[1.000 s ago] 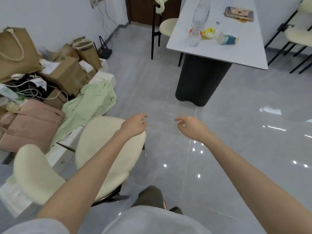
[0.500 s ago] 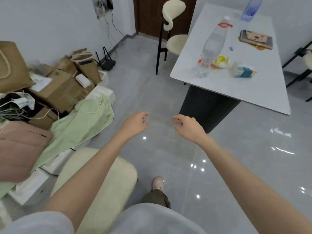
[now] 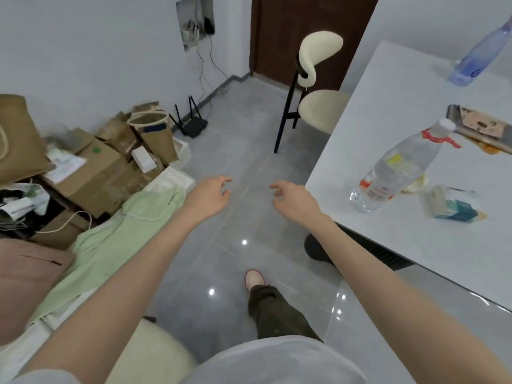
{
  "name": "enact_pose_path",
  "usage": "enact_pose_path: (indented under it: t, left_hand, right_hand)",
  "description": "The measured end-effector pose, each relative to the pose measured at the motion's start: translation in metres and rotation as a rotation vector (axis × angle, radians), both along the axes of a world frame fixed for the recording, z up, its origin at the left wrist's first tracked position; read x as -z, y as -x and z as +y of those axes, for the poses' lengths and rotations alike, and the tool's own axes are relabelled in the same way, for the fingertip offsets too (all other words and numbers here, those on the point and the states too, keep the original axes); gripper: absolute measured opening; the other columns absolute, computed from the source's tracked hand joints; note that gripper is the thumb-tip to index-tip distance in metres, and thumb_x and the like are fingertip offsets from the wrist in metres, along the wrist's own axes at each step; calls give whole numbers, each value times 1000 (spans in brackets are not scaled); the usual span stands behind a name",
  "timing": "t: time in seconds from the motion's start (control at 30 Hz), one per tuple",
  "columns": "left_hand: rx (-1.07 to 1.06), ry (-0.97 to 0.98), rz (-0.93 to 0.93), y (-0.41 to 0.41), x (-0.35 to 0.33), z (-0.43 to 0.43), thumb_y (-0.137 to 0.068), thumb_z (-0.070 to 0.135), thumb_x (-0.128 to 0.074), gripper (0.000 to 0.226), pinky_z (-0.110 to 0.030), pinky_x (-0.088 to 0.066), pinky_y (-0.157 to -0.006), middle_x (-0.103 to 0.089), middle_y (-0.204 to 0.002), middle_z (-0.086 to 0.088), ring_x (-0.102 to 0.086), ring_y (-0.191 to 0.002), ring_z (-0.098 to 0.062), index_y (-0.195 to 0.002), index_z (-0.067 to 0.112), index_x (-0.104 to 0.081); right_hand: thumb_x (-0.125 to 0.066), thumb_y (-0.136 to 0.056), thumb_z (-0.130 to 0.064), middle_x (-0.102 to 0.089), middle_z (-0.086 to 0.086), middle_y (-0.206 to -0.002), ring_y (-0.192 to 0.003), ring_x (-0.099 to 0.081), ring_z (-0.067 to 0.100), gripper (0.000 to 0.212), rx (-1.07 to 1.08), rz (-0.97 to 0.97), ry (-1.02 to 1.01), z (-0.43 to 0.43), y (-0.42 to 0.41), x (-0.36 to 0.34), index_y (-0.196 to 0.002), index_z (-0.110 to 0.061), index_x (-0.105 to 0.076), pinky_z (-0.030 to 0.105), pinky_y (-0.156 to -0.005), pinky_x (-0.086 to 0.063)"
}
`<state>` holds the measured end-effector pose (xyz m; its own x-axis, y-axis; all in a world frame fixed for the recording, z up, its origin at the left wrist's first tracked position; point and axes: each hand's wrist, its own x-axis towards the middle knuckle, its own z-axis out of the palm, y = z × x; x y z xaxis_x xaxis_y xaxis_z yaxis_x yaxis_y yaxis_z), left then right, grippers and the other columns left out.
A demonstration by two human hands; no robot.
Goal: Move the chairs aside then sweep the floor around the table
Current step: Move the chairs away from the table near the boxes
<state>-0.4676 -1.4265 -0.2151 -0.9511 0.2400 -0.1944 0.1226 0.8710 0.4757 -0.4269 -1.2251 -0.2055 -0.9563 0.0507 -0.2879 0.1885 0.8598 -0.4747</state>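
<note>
Both hands are held out over the grey floor in the middle of the picture. The left hand and the right hand are a little apart. Each one is empty, with its fingers loosely bent. The far chair stands in the upper middle, in front of a brown door. It has a round cream seat, a curvy cream back and thin black legs. Its seat is tucked just under the edge of the table. The table is white, with a dark ribbed base, and it fills the right side of the picture. A clear bottle with a red band stands on it. The near chair is at the bottom left, under the left arm. Only part of its cream seat shows. On the left, brown boxes are piled by the wall, and a green cloth lies in front of them. A black router sits on the floor by the wall. One shoe stands on the floor at the lower middle.
</note>
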Motion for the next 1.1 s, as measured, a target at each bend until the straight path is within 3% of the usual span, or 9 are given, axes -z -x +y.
enact_pose_path:
  t: [0.23,0.27,0.4,0.63,0.83,0.97,1.1]
  left_hand:
    - [43,27,28,124,-7,13,-97,22,-45,42,-30,-42,-93,-53,-136,-9,-54,-119,-25,-139,18,-46]
    - [22,56,30,186,-12,16,-97,21,-45,42,-30,-42,-93,-53,-136,-9,-54,-119,-25,-139,18,-45]
    - [6,73,74,269,-24,15,-97,21,-45,41,-30,-42,-92,-54,-135,-9,-53,-121,-24,-138,18,-46]
    - [35,69,77,408,-13,8,-97,21,-45,41,-32,-42,-94,-55,-132,-10,-55,-116,-26,-138,19,-47]
    - [140,106,39,566,14,22,-95,22,-45,46,-40,-43,-102,-52,-135,-10,-51,-123,-28,-141,21,-42]
    - [255,141,10,673,24,36,-95,24,-43,47,-42,-43,-102,-50,-139,-8,-47,-127,-26,-142,25,-39]
    - [381,153,26,769,12,67,-96,22,-43,50,-40,-41,-103,-46,-140,-10,-44,-129,-27,-145,22,-34]
  right_hand:
    - [-48,-90,-20,-58,-2,-132,-123,-52,24,46,56,-26,48,4,136,17,-136,-26,-50,35,-100,-44]
    - [-48,-90,-20,-58,-3,-132,-124,-52,24,46,86,-28,74,5,203,18,-136,-26,-50,34,-100,-43]
    - [-48,-91,-18,-57,-2,-135,-125,-50,23,46,122,-13,102,10,296,8,-137,-24,-48,33,-99,-42]
    - [-47,-92,-21,-57,-4,-135,-126,-50,24,46,163,45,101,22,438,1,-137,-26,-48,38,-102,-43]
    - [-51,-92,-18,-57,1,-136,-128,-48,24,46,191,51,190,36,574,23,-138,-19,-48,40,-103,-43]
    - [-52,-93,-19,-53,5,-140,-125,-52,25,48,274,31,151,54,660,33,-141,-14,-44,34,-99,-43]
    - [-54,-89,-18,-55,12,-134,-119,-55,32,52,437,80,155,82,730,32,-140,-14,-45,45,-99,-46]
